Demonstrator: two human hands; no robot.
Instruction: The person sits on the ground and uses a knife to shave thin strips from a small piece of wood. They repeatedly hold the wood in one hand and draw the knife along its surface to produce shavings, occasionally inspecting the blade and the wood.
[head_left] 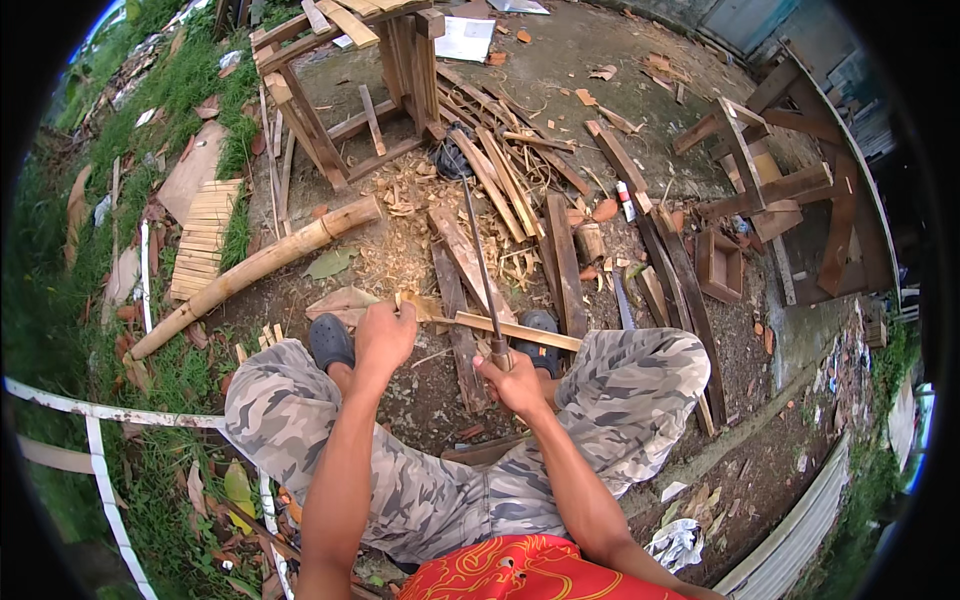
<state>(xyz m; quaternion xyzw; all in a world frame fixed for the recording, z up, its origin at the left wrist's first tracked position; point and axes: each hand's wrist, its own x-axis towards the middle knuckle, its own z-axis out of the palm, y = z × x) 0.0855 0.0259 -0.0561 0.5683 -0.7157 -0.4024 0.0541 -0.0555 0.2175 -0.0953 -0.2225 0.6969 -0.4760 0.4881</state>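
Observation:
My right hand (pixel 515 385) is closed around the wooden handle of a long knife (pixel 483 250). Its narrow dark blade points up and away from me. My left hand (pixel 385 340) is closed in a pinch, with a pale sliver showing above the fingers. From beside it a light bamboo strip (pixel 530 332) runs to the right, past the base of the blade, toward my right knee. The grip on the strip is mostly hidden by the fingers. My feet in dark clogs (pixel 331 342) are on either side of the wood pieces.
A thick bamboo pole (pixel 255 262) lies at the left, near a row of cut bamboo pieces (pixel 207 235). Beyond are a wooden frame (pixel 345 130), shavings and a pile of planks (pixel 510 130). On the right are a wooden box (pixel 719 265), a tube (pixel 626 201) and a saw blade (pixel 622 298).

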